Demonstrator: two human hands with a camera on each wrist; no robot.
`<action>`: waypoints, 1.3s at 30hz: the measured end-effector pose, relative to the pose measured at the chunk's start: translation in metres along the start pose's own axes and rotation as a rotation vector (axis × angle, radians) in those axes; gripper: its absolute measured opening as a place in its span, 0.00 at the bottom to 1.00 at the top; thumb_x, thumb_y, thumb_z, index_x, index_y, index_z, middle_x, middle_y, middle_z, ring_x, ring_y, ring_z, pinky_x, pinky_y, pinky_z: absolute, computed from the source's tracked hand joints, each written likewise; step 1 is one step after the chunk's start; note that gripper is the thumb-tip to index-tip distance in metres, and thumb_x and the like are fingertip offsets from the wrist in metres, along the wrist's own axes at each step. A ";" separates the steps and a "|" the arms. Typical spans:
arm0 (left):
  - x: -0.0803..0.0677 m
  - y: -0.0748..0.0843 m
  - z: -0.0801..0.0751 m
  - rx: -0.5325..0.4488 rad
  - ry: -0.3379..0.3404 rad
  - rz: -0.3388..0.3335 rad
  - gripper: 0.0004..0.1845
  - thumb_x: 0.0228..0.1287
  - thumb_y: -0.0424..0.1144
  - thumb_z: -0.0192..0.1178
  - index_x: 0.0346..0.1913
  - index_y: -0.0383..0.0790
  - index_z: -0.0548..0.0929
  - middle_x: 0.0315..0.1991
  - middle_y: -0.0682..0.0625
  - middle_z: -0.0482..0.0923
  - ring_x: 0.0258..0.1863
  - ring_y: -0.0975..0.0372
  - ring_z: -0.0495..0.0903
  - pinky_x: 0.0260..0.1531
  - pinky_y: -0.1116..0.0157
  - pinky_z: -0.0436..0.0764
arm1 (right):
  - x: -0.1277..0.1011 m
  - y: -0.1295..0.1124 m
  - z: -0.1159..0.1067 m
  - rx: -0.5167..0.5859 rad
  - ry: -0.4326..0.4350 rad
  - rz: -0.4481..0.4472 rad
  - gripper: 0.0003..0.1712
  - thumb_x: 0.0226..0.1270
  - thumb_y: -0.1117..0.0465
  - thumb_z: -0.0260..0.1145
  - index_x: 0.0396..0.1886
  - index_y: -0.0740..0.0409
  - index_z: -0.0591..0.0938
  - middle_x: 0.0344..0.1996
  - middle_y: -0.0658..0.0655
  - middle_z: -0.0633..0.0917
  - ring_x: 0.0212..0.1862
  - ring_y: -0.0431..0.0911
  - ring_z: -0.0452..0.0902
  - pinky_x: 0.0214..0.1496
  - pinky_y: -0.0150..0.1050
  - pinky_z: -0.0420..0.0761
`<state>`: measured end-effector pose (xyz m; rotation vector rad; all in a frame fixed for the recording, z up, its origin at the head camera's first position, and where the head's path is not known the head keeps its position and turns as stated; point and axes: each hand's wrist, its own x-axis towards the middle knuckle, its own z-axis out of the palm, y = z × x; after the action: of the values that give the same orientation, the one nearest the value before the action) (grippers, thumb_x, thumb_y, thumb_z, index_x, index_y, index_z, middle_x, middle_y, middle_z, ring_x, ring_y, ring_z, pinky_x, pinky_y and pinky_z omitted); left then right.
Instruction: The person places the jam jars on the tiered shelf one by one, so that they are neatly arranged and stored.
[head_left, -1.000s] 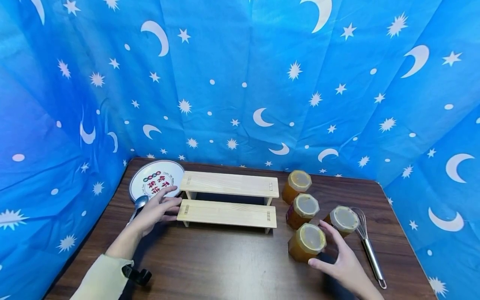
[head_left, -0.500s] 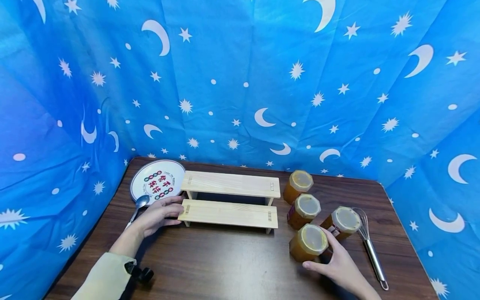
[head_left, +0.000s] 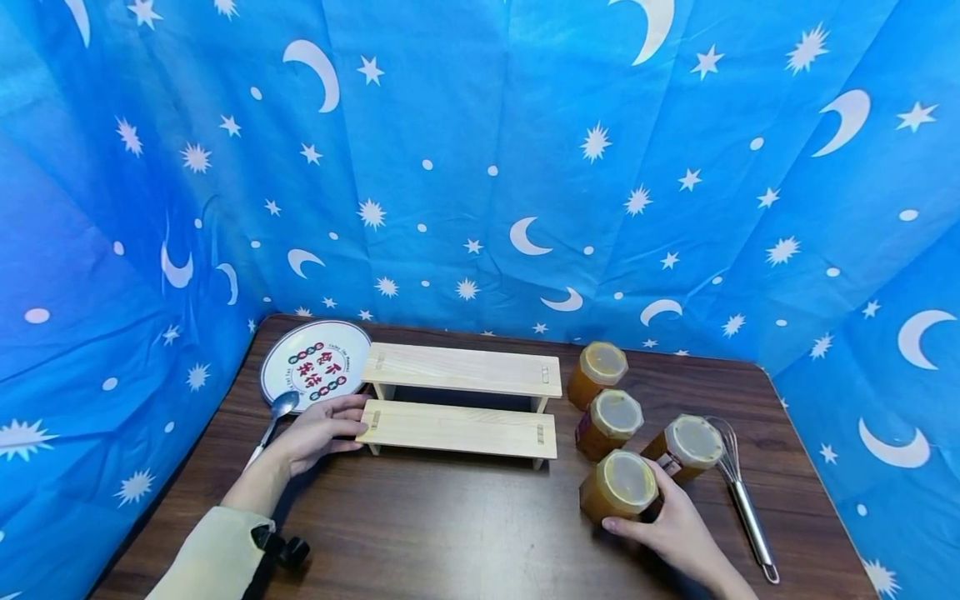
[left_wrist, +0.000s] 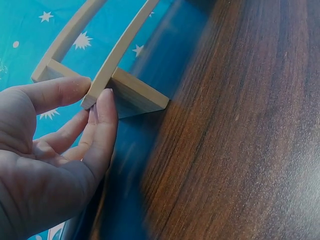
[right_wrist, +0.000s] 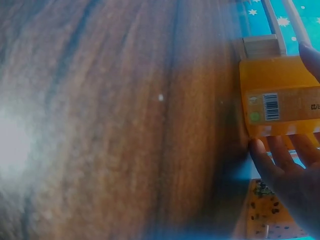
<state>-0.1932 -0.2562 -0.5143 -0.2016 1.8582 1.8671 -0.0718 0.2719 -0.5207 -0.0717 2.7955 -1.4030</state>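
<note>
Curling around the nearest amber octagonal jar (head_left: 613, 487), the right hand's grip (head_left: 675, 527) holds it at the right of the brown wood-grain worktop (head_left: 450, 533), near 3 similar jars (head_left: 609, 423). The left hand's grip (head_left: 315, 435) pinches the front pale-wood stand (head_left: 457, 429) by its left end.

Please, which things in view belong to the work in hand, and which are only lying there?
Belonging to the job:
- front jar, gripped by the right fingers
- front shelf, pinched by the left fingers
- probably the other jars and rear shelf

Apparently just lying about, not held:
- plate
- spoon
- whisk
</note>
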 end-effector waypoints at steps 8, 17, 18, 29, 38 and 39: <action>0.003 -0.004 -0.001 -0.014 -0.008 0.012 0.41 0.68 0.30 0.65 0.79 0.29 0.58 0.64 0.36 0.74 0.49 0.55 0.84 0.50 0.58 0.86 | 0.002 0.007 0.001 0.064 -0.019 -0.037 0.51 0.46 0.58 0.88 0.70 0.59 0.72 0.56 0.56 0.83 0.53 0.38 0.79 0.52 0.38 0.81; 0.002 -0.006 -0.002 -0.022 -0.004 0.003 0.40 0.69 0.31 0.65 0.79 0.30 0.59 0.62 0.39 0.75 0.49 0.55 0.84 0.50 0.58 0.86 | 0.003 0.013 -0.002 0.171 -0.056 -0.108 0.48 0.48 0.63 0.87 0.69 0.58 0.74 0.56 0.57 0.83 0.54 0.37 0.80 0.50 0.35 0.83; 0.002 -0.006 -0.002 -0.021 -0.005 0.006 0.40 0.69 0.31 0.65 0.79 0.30 0.59 0.62 0.38 0.75 0.49 0.55 0.84 0.50 0.58 0.86 | 0.003 0.013 -0.002 0.173 -0.055 -0.112 0.47 0.48 0.63 0.87 0.69 0.58 0.74 0.55 0.57 0.83 0.54 0.37 0.80 0.50 0.35 0.83; 0.002 -0.004 -0.001 -0.014 -0.001 0.009 0.39 0.69 0.30 0.65 0.78 0.29 0.59 0.63 0.37 0.74 0.49 0.55 0.84 0.50 0.58 0.86 | 0.001 0.011 0.000 0.123 -0.021 -0.097 0.49 0.45 0.61 0.88 0.68 0.56 0.75 0.55 0.56 0.83 0.53 0.37 0.80 0.49 0.36 0.83; 0.001 -0.004 0.001 -0.004 0.003 0.017 0.39 0.69 0.30 0.65 0.78 0.28 0.59 0.64 0.36 0.73 0.49 0.55 0.84 0.50 0.58 0.86 | -0.001 0.010 0.001 0.088 0.015 -0.085 0.49 0.43 0.59 0.89 0.68 0.53 0.76 0.55 0.53 0.83 0.52 0.37 0.80 0.48 0.36 0.84; 0.001 -0.004 0.001 -0.002 0.003 0.019 0.39 0.69 0.30 0.65 0.78 0.28 0.59 0.64 0.36 0.73 0.49 0.55 0.84 0.50 0.58 0.86 | -0.001 0.009 0.001 0.081 0.022 -0.084 0.49 0.43 0.59 0.90 0.68 0.53 0.76 0.55 0.53 0.84 0.51 0.37 0.80 0.47 0.37 0.83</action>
<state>-0.1923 -0.2553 -0.5182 -0.1880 1.8663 1.8831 -0.0710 0.2763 -0.5286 -0.1757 2.7800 -1.5418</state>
